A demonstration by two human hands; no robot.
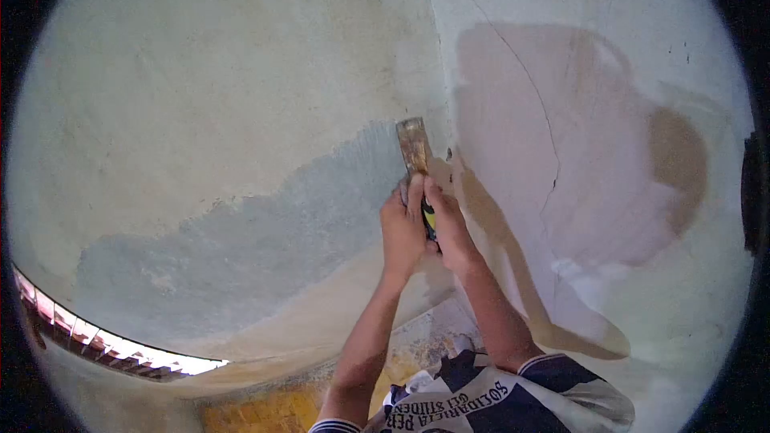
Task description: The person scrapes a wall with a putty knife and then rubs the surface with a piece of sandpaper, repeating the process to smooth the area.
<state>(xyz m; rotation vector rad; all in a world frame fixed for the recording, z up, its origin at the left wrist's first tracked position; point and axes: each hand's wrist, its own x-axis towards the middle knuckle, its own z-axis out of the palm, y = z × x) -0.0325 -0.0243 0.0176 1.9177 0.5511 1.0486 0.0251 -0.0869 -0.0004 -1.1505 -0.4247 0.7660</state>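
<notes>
Both of my hands are wrapped round the handle of one putty knife (414, 144), whose worn, brownish blade points up at the wall. My left hand (403, 224) grips it from the left, and my right hand (449, 228) closes on it from the right. A black and yellow bit of the handle shows between them. The blade's tip is at the upper edge of a grey-blue patch (273, 256) on the pale wall (241, 88); whether it touches cannot be made out. My palms hide most of the handle.
The wall's corner runs upward just right of the blade. A long thin crack (529, 72) crosses the right-hand wall, where shadows fall. At lower left is a barred opening (104, 345) with bright light. A yellowish surface (265, 413) lies below my arms.
</notes>
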